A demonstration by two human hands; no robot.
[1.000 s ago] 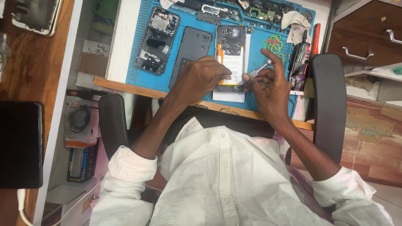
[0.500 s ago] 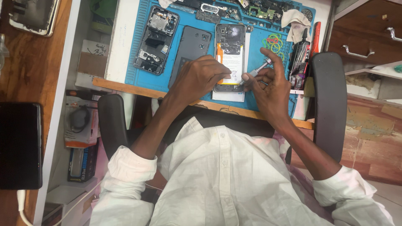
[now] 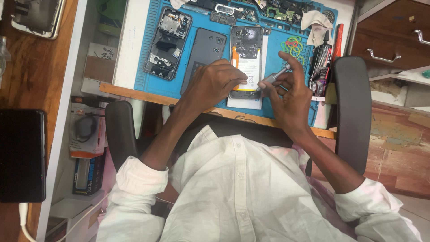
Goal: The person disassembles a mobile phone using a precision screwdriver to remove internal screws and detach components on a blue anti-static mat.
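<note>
You are working on an opened phone [image 3: 245,54] lying face down on the blue mat [image 3: 143,67], with its back off and the battery and inner parts exposed. Your left hand [image 3: 215,85] is pressing down flat on the lower part of the phone, fingers curled over its edge, steadying it. Your right hand [image 3: 289,96] is pinching a slim grey screwdriver [image 3: 273,78], its tip angling toward the phone's lower right corner; whether the tip is seated there is hidden by your fingers.

By the look of things, disassembly is well along: the dark back cover [image 3: 205,51] is lying just beside the phone to the left, and a second stripped phone frame [image 3: 168,42] is lying further left. The battery is still sitting in place, so work inside the body appears unfinished. Loose parts [image 3: 282,9], coloured rubber bands [image 3: 293,45] and a dark glue tube [image 3: 320,62] are lying nearby.
</note>
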